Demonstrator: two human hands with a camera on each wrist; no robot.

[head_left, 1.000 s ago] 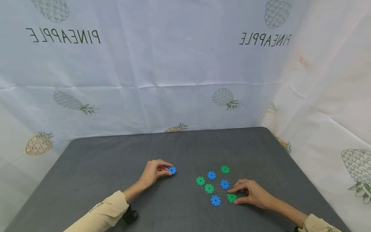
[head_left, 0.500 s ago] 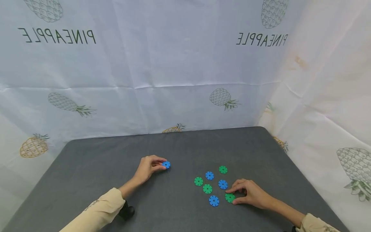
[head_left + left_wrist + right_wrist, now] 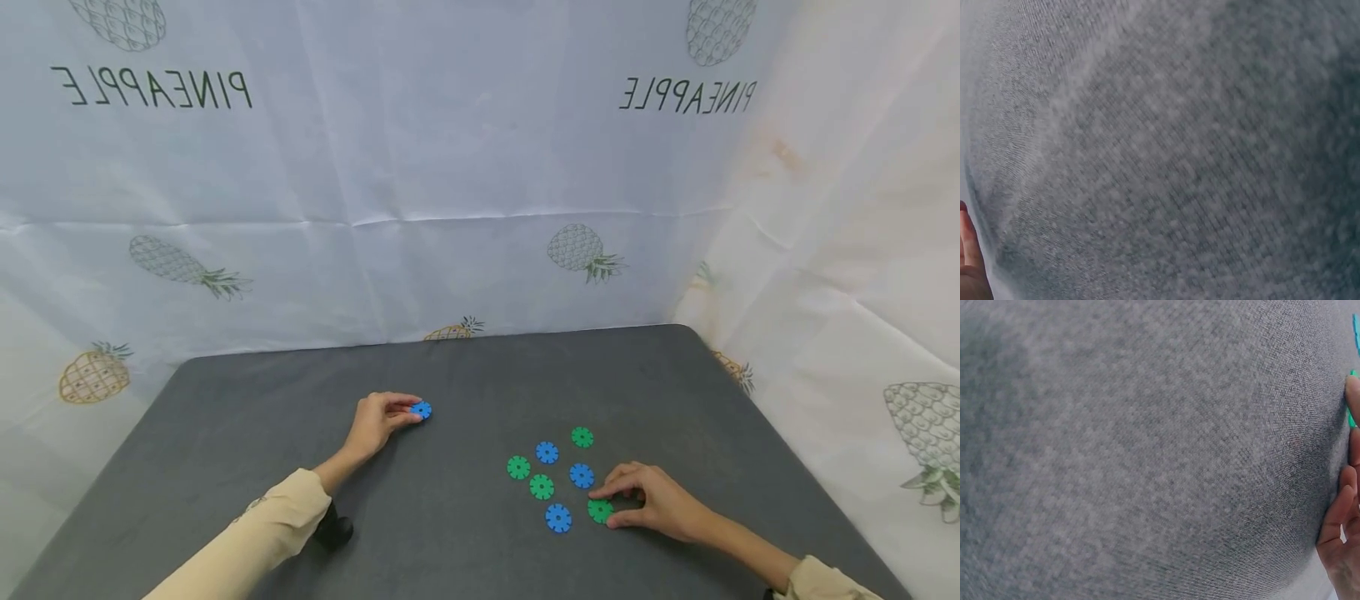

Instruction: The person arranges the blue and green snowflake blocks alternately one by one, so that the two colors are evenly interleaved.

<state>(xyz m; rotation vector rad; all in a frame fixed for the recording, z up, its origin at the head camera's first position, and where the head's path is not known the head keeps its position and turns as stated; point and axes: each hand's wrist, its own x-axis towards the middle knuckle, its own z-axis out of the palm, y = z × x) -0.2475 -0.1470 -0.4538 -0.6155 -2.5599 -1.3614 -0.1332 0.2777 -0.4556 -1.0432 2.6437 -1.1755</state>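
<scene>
In the head view, my left hand (image 3: 375,425) pinches a blue notched disc (image 3: 422,410) between thumb and fingers, left of the group of discs. My right hand (image 3: 656,504) has its thumb and index finger at opposite edges of a green notched disc (image 3: 600,511) on the table. The right wrist view catches only those fingers and a sliver of the green disc (image 3: 1351,417) at its edge. A small part of my left hand (image 3: 969,262) shows in the left wrist view; its disc is out of that view.
Three blue discs, one of them the nearest blue disc (image 3: 558,518), and three other green discs, including the farthest green disc (image 3: 582,437), lie flat on the grey table (image 3: 420,517). A white pineapple-print curtain (image 3: 450,167) hangs behind the table and along its sides.
My left hand has moved away from me and to the left, carrying the blue disc farther from the group. My right hand stays at the green disc.
</scene>
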